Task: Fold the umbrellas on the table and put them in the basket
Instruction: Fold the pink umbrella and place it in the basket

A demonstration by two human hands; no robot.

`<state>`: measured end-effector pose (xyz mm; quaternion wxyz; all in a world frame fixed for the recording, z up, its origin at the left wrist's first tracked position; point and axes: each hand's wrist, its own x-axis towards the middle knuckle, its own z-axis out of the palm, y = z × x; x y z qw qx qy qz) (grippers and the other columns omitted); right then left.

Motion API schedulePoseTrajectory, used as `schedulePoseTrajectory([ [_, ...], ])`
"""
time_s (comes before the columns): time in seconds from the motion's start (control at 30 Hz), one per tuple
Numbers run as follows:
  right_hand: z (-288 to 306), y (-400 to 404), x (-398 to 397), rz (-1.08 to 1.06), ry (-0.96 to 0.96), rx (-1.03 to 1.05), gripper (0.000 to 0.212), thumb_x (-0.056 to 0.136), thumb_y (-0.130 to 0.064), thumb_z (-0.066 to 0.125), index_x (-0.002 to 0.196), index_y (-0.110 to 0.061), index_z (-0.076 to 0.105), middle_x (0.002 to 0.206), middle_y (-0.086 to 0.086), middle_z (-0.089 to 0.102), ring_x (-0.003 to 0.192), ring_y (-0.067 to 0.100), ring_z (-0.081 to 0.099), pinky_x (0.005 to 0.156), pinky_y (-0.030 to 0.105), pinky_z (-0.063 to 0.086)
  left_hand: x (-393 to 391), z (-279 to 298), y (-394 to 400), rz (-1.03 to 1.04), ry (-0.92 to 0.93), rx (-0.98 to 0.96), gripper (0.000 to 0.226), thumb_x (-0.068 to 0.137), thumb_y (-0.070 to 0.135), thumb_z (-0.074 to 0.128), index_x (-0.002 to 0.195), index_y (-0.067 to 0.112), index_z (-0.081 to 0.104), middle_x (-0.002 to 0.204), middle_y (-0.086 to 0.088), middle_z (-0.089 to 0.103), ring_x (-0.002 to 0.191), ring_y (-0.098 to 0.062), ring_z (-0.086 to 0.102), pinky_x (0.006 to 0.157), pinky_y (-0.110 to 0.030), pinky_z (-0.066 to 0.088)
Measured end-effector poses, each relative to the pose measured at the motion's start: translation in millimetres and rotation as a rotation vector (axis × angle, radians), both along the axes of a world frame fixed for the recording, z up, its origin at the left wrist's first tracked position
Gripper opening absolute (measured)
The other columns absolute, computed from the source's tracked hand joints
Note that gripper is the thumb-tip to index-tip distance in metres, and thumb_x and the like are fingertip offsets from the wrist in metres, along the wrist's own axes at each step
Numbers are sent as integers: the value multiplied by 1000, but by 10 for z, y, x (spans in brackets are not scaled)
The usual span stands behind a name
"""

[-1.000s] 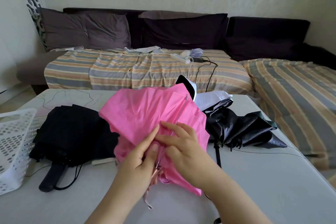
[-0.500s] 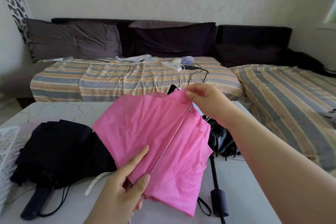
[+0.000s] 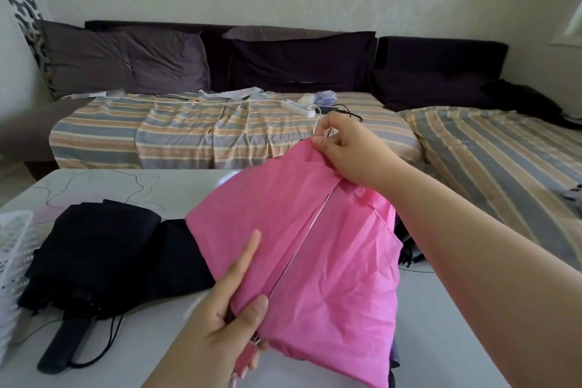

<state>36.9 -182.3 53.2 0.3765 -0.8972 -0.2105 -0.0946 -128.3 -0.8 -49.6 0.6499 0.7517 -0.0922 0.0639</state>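
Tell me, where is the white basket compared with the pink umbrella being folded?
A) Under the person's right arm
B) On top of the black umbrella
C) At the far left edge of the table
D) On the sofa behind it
C: the white basket shows only at the table's left edge, beyond the black umbrella, well left of the pink umbrella.

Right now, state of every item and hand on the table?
pink umbrella: collapsed, canopy loose, lifted and stretched between both hands
left hand: pinching the near end of a rib
right hand: pinching the far tip
black umbrella: collapsed, unwrapped, lying on the table
white basket: at left edge, contents not visible
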Motion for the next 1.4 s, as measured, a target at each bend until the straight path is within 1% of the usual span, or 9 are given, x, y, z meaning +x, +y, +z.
schedulePoseTrajectory([
  [0.23, -69, 13, -562, -223, -428, 213, 7, 91, -16, 60, 91, -22, 57, 76, -11, 54, 69, 3, 50, 62, 9, 38, -21, 3, -45, 8, 34, -12, 75, 91, 7, 51, 103, 78, 30, 64, 46, 54, 53, 23, 50, 51, 3, 36],
  [0.4, -877, 341, -1279, -133, -394, -192, 36, 89, -43, 48, 118, -26, 62, 119, -6, 59, 113, 20, 54, 95, 33, 47, 26, 3, -72, -9, -34, -54, 75, 91, 10, 49, 106, 82, 30, 107, 61, 40, 105, 33, 40, 78, 8, 32],
  [0.5, -922, 388, -1121, -127, -173, -229, 61, 87, -62, 18, 144, -45, 31, 158, -18, 10, 148, 16, -7, 118, 42, -6, -5, -4, -118, -5, -53, 17, 68, 95, 16, 47, 109, 80, 29, 110, 65, 30, 102, 37, 36, 79, 10, 26],
  [0.6, -776, 301, -772, -146, -176, -275, 65, 88, -57, 8, 147, -39, 28, 158, -18, 9, 146, 7, -14, 110, 36, -26, -19, -22, -150, -63, -32, 61, 44, 96, 29, 48, 105, 72, 50, 107, 48, 55, 99, 24, 50, 80, 7, 31],
  [0.8, -474, 197, -628, -163, -147, -73, 46, 102, -28, 39, 148, -29, 32, 156, -11, 25, 147, 8, 8, 119, 39, 2, 94, -93, -186, 37, 98, -128, 37, 88, 12, 58, 108, 42, 67, 53, -9, 57, 42, -6, 52, 44, -14, 43],
  [0.9, -611, 129, -859, -299, -160, 336, 41, 98, -24, 49, 138, -27, 44, 132, -17, 45, 126, 0, 39, 103, 19, 33, 203, -123, -138, 129, 116, -242, 33, 80, 25, 63, 107, 44, 67, 82, -24, 65, 57, -17, 65, 57, -33, 53],
  [0.93, -722, 96, -911, -380, -104, 416, 38, 96, -24, 51, 134, -26, 47, 124, -15, 46, 116, 1, 46, 93, 17, 36, 224, -132, -113, 168, 108, -281, 33, 83, 23, 63, 103, 48, 68, 61, -26, 57, 52, -18, 59, 56, -32, 51],
  [1.17, -1208, 72, -1000, -428, 702, 782, 37, 95, -45, 50, 99, -11, 64, 98, 13, 68, 87, 26, 66, 75, 38, 54, 230, -151, 40, 271, 153, -366, 39, 91, 19, 59, 107, 55, 63, 53, -11, 55, 44, -18, 47, 36, -21, 31],
  [1.4, -1032, 88, -1045, -327, 288, 945, 39, 95, -26, 55, 78, 10, 54, 66, 6, 52, 64, 17, 56, 68, 45, 59, 235, -216, -53, 324, 136, -361, 41, 92, 12, 58, 101, 50, 68, 80, 6, 71, 59, -14, 58, 63, -34, 50],
])
